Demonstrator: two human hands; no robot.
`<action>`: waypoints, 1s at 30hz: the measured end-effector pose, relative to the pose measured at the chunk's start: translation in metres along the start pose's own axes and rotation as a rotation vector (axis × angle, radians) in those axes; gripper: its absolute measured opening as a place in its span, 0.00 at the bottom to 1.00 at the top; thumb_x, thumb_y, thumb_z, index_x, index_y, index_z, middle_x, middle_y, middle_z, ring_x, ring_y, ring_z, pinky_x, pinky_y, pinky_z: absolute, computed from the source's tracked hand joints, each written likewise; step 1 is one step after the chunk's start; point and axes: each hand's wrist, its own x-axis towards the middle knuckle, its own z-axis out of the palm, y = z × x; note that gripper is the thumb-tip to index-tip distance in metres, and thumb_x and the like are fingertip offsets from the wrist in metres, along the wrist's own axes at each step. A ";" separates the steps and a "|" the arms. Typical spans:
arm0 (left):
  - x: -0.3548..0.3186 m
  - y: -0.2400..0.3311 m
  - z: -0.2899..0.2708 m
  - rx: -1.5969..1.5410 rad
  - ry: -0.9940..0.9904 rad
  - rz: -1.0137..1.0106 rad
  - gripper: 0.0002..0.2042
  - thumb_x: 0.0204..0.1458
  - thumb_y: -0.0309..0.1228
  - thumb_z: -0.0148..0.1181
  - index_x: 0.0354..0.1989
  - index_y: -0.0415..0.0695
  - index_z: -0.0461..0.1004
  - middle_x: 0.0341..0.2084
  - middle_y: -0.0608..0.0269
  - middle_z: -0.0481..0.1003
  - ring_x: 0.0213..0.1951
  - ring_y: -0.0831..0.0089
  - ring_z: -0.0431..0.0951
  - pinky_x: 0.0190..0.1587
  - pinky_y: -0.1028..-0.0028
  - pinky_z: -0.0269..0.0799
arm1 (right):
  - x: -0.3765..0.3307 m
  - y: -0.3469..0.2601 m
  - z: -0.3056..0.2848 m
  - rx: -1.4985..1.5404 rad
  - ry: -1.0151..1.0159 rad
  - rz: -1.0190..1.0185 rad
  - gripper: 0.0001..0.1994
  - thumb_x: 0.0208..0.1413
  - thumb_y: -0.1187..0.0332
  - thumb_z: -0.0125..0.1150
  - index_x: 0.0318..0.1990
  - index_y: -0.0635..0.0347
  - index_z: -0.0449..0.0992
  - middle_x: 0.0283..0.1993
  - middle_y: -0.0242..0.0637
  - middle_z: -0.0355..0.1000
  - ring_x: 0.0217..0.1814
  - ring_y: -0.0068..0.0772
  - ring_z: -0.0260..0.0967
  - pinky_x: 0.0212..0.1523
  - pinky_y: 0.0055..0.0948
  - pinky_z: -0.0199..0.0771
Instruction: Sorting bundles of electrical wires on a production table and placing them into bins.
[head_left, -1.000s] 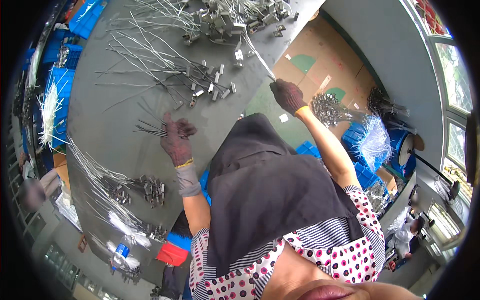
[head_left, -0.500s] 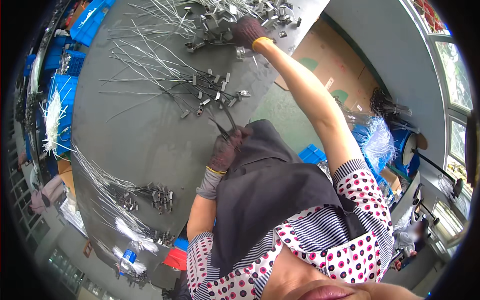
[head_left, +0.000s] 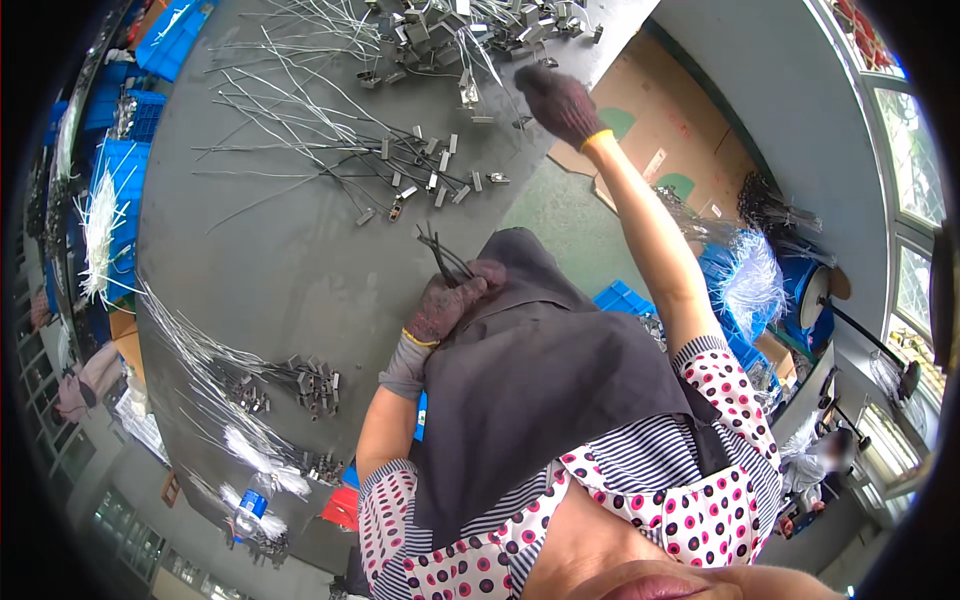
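Hands: 2, in dark red knit gloves with yellow cuff bands. Left hand (head_left: 448, 305): closed around a few thin black strips (head_left: 443, 258), whose ends jut up out of the fist; positioned against the front of the dark apron (head_left: 560, 350), beside the near edge of the grey surface (head_left: 290, 260); grey sleeve band (head_left: 405, 365) at the wrist. Right hand (head_left: 560, 105): arm outstretched, over the right edge of the surface, near the upper heap; fingers blurred, so whether they grip anything cannot be told.

Middle wire bunch (head_left: 330, 150): loose on the surface, bare ends fanned toward the left edge, darker lengths and small metal end pieces (head_left: 432, 180) toward the right edge.

Upper heap (head_left: 440, 40): metal brackets and pale wires, piled toward the upper end of the surface.

Lower wire bunch (head_left: 205, 345): along the left edge, metal pieces (head_left: 318, 385) grouped at its inner end; white bundles (head_left: 262, 465) and 1 clear bottle (head_left: 250, 508) with a blue label near the lower left corner.

Beyond the left edge: blue bin (head_left: 128, 165), white strips (head_left: 102, 225). Beyond the right edge: cardboard (head_left: 690, 105) on the green floor (head_left: 545, 195).
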 end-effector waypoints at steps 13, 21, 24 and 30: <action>0.185 -0.040 -0.007 1.020 0.156 0.408 0.16 0.61 0.27 0.54 0.57 0.43 0.72 0.41 0.57 0.79 0.46 0.69 0.81 0.49 0.70 0.79 | -0.045 0.027 0.008 0.342 0.247 -0.006 0.09 0.58 0.69 0.59 0.44 0.57 0.79 0.39 0.42 0.80 0.40 0.37 0.80 0.43 0.32 0.78; 0.211 -0.015 0.021 -0.521 0.256 0.086 0.14 0.58 0.30 0.61 0.50 0.38 0.73 0.36 0.52 0.78 0.36 0.58 0.82 0.43 0.59 0.83 | -0.222 0.020 -0.016 0.689 -0.189 0.584 0.09 0.62 0.66 0.59 0.42 0.62 0.80 0.32 0.34 0.78 0.29 0.18 0.68 0.32 0.23 0.72; 0.209 -0.016 0.026 -0.760 0.107 0.042 0.14 0.63 0.30 0.53 0.55 0.40 0.71 0.42 0.54 0.76 0.44 0.59 0.80 0.53 0.53 0.78 | -0.339 0.075 0.009 0.574 -0.275 0.781 0.14 0.60 0.59 0.60 0.38 0.64 0.80 0.30 0.38 0.77 0.29 0.22 0.69 0.32 0.28 0.71; 0.198 0.004 0.023 -0.705 0.186 0.172 0.15 0.62 0.34 0.56 0.55 0.42 0.71 0.42 0.54 0.77 0.44 0.58 0.79 0.53 0.49 0.77 | -0.492 0.118 0.021 0.262 -0.218 0.783 0.19 0.56 0.55 0.60 0.35 0.67 0.79 0.27 0.44 0.76 0.28 0.31 0.69 0.33 0.36 0.70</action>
